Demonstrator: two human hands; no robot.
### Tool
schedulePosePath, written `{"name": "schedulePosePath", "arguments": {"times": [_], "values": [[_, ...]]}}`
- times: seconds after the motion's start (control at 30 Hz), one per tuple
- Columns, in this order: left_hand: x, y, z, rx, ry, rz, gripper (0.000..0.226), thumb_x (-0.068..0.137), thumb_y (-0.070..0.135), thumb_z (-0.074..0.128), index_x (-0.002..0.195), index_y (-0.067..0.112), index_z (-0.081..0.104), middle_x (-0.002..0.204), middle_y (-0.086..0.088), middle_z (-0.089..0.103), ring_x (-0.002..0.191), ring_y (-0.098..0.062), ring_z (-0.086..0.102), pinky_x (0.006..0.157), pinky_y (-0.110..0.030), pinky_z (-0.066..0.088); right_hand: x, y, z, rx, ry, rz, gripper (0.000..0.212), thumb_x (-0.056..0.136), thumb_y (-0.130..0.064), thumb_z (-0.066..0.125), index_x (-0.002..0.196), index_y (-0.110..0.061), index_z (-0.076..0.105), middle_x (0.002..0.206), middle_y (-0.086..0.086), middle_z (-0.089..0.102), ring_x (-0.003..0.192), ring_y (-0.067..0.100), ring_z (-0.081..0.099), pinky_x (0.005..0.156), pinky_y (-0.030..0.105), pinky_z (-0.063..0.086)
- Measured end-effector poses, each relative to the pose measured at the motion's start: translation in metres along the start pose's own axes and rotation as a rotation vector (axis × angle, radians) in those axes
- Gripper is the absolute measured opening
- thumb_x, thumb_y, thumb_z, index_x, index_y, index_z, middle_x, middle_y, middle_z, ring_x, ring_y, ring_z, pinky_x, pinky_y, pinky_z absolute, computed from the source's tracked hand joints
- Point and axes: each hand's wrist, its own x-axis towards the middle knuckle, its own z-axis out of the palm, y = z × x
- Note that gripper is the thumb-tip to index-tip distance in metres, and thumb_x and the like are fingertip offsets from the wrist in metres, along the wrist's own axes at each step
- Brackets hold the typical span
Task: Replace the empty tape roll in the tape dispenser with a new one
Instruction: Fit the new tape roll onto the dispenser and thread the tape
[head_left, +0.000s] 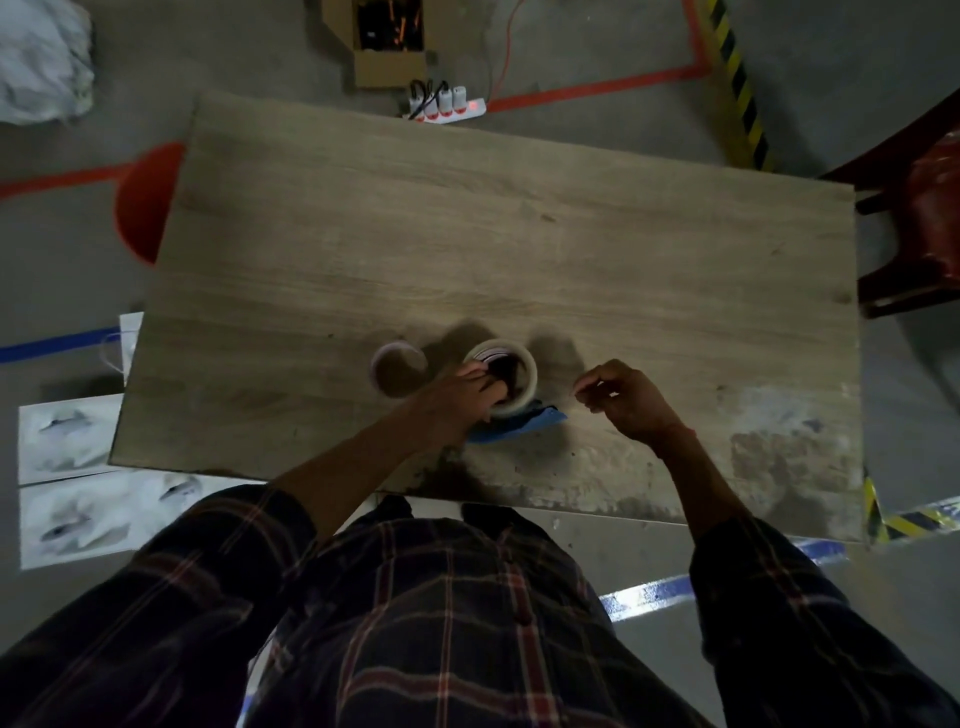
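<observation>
Left hand: the left hand (457, 400) reaches over the table's near edge; its fingertips (485, 376) dip into the hollow centre of the new tape roll (511, 376) and seem pinched on something dark inside; what they grip is too dim to tell.
Right hand: the right hand (631, 397) hovers just right of the roll, fingers loosely curled, holding nothing and touching neither roll nor dispenser.
New roll: pale and thick-walled, sitting on top of the blue tape dispenser (524, 423); only a blue edge of the dispenser shows beneath it, near the table's front.
Empty roll: a thin ring (397, 369) stands just left of the new roll, apart from it; inside it, only bare table shows.
Step in hand: in my judgement, seating the new roll on the dispenser's hub; done well, the free right hand would steady the dispenser body while the left presses the roll down squarely, not tilted.
Table: a wooden table (519, 234), otherwise bare.
Cardboard box: an open cardboard box (387, 67) on the floor beyond the table; dark contents with orange streaks, not identifiable.
</observation>
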Motion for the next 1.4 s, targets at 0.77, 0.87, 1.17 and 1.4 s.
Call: {"name": "schedulePosePath", "arguments": {"times": [0.77,0.87,1.17,1.4], "values": [[0.012,0.053,0.003,0.040,0.069,-0.290,0.047,0.070,-0.001,0.069,0.115,-0.002,0.056,0.096,-0.022,0.063,0.084,-0.037,0.060,0.078,-0.044,0.046,0.009,-0.004,0.018,0.396,-0.062,0.223,0.023,0.097,0.007,0.047,0.088,-0.013,0.053,0.064,0.000,0.075,0.057,0.010,0.071,0.058,0.027,0.060],[0.011,0.056,0.000,-0.001,0.049,-0.326,0.046,0.073,-0.003,0.063,0.118,-0.002,0.053,0.097,-0.020,0.062,0.086,-0.035,0.058,0.080,-0.042,0.042,0.009,-0.005,0.019,0.417,-0.098,0.235,0.026,0.096,0.010,0.045,0.089,-0.014,0.052,0.067,0.001,0.076,0.060,0.012,0.072,0.060,0.027,0.061],[0.003,0.065,-0.003,0.062,0.156,-0.308,0.017,0.084,0.006,0.054,0.101,0.008,0.055,0.087,-0.013,0.068,0.083,-0.033,0.064,0.093,-0.043,0.042,0.006,-0.016,0.017,0.333,-0.096,0.179,0.029,0.100,0.004,0.036,0.092,-0.021,0.049,0.077,0.010,0.063,0.061,0.021,0.063,0.058,0.031,0.052],[-0.004,0.076,-0.008,0.298,0.222,-0.261,0.022,0.080,0.006,0.060,0.102,0.006,0.059,0.085,-0.013,0.070,0.077,-0.030,0.065,0.083,-0.040,0.042,0.003,-0.012,0.021,0.120,0.128,0.123,0.011,0.096,-0.010,0.058,0.103,-0.006,0.064,0.095,0.011,0.061,0.074,0.023,0.059,0.061,0.028,0.049]]}}
